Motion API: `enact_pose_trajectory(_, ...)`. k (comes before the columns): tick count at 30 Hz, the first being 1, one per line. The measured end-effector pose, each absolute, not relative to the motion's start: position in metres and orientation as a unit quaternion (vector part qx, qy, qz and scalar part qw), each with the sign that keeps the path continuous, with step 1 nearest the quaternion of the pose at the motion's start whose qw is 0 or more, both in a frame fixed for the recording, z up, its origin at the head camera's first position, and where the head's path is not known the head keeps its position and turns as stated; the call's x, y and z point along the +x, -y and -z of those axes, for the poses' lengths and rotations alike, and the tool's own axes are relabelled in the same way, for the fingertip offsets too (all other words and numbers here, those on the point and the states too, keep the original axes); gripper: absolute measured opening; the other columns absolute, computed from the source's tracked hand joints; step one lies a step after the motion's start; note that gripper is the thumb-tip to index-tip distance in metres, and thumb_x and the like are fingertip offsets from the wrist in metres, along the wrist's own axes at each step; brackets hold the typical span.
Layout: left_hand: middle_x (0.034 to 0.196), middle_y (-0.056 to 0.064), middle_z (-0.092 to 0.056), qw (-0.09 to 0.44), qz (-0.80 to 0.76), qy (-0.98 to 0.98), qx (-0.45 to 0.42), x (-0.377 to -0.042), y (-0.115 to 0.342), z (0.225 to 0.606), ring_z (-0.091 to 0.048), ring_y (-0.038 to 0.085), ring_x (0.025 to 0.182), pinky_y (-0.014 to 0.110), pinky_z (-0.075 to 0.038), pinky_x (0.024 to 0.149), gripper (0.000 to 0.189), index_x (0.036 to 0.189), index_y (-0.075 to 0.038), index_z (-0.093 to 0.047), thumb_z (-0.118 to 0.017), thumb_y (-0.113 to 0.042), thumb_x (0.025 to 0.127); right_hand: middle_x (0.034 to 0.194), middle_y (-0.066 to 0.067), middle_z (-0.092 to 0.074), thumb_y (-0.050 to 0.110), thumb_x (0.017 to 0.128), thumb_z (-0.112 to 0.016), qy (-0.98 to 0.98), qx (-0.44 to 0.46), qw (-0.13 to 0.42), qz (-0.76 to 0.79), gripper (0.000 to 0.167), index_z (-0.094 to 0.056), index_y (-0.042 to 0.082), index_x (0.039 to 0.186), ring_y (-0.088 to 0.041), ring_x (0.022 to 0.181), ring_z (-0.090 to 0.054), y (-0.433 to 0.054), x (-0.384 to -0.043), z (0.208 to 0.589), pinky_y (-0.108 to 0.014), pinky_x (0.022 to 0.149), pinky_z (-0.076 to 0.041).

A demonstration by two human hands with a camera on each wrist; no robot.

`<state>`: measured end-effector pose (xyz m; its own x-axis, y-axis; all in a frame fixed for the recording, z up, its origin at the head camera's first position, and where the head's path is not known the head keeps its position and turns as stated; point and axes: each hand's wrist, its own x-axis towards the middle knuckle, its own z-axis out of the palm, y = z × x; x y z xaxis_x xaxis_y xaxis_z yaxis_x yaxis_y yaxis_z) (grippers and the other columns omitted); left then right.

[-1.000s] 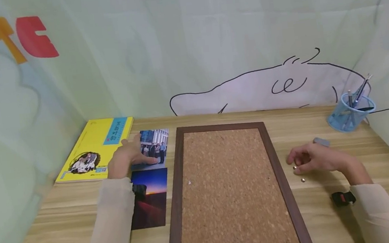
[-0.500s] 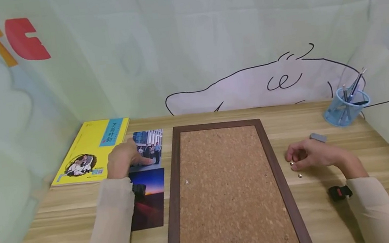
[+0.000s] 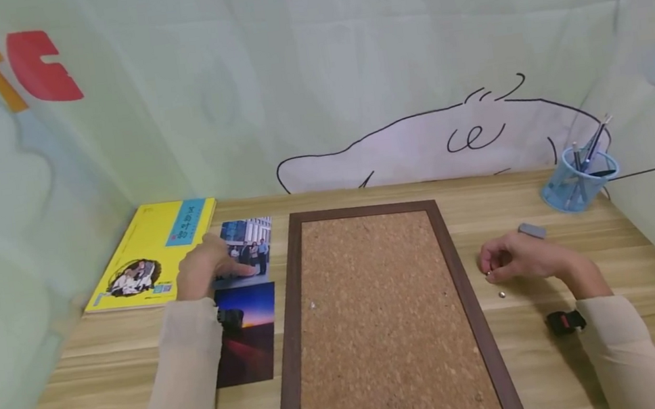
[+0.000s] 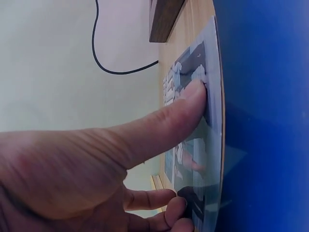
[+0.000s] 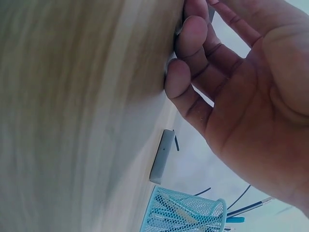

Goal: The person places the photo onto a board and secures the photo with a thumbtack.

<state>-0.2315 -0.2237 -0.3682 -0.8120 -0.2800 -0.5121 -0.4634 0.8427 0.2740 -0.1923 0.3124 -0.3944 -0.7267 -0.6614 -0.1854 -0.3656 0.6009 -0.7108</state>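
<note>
On the left, my left hand [image 3: 205, 266] rests on a photo of a group of people [image 3: 251, 246], its thumb [image 4: 190, 99] pressing the picture's surface and its other fingers bent onto it farther over. A sunset photo [image 3: 252, 336] lies just below, partly covered by the wrist strap. Right of the board, my right hand [image 3: 521, 257] has thumb and forefinger closed around a small silver thumbtack [image 3: 488, 273], mostly hidden by the fingertips. Another silver thumbtack [image 3: 501, 294] lies on the table nearby. In the right wrist view the curled fingers [image 5: 190, 38] sit right at the tabletop.
A cork board [image 3: 385, 327] in a dark brown frame lies between the hands. The yellow book [image 3: 155, 246] is at the back left. A small grey block [image 3: 532, 230] lies behind my right hand, and a blue mesh pen cup [image 3: 576, 184] stands at the back right.
My right thumb and forefinger have drawn closer together over the thumbtack, covering more of it. My left hand stays on the group photo. The head view has shifted slightly.
</note>
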Motion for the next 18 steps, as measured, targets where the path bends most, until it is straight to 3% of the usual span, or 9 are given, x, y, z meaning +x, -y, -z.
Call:
enact_pose_trajectory(5,0.12,0.029,-0.042,0.226,-0.204,-0.936,-0.177,-0.232,0.229,0.37,-0.048,0.044,0.11,0.051,-0.047,0.097,0.111,0.146,0.01,-0.021,-0.087,-0.044,0.075,0.079,0.003,-0.06,0.01,0.088,-0.076,-0.867,-0.292,0.224,0.335,0.011,-0.065,0.009,0.088,-0.008,0.072,-0.055,-0.313,-0.192,0.393,-0.025,0.063,-0.047)
enact_pose_trajectory(11,0.132,0.037,-0.027,0.215,-0.195,-0.944,-0.157,-0.232,0.231,0.374,-0.039,0.05,0.115,0.058,-0.042,0.102,0.116,0.151,0.01,-0.007,-0.082,-0.043,0.079,0.079,0.003,-0.059,0.011,0.088,-0.076,-0.87,-0.285,0.226,0.333,0.012,-0.064,0.009,0.088,-0.009,0.072,-0.054,-0.314,-0.192,0.392,-0.025,0.063,-0.047)
enact_pose_trajectory(14,0.136,0.039,-0.025,0.21,-0.193,-0.947,-0.148,-0.232,0.234,0.377,-0.038,0.053,0.116,0.06,-0.04,0.103,0.116,0.153,0.005,-0.006,-0.081,-0.045,0.079,0.079,0.003,-0.059,0.012,0.088,-0.076,-0.869,-0.285,0.229,0.333,0.012,-0.064,0.009,0.088,-0.009,0.072,-0.055,-0.314,-0.192,0.393,-0.025,0.064,-0.047)
enact_pose_trajectory(18,0.151,0.042,-0.008,0.216,-0.214,-0.946,-0.114,-0.232,0.238,0.377,-0.027,0.06,0.127,0.069,-0.032,0.105,0.113,0.16,-0.01,-0.005,-0.08,-0.042,0.082,0.079,0.003,-0.06,0.012,0.089,-0.076,-0.869,-0.29,0.227,0.331,0.011,-0.064,0.009,0.088,-0.008,0.072,-0.055,-0.314,-0.193,0.394,-0.025,0.064,-0.047)
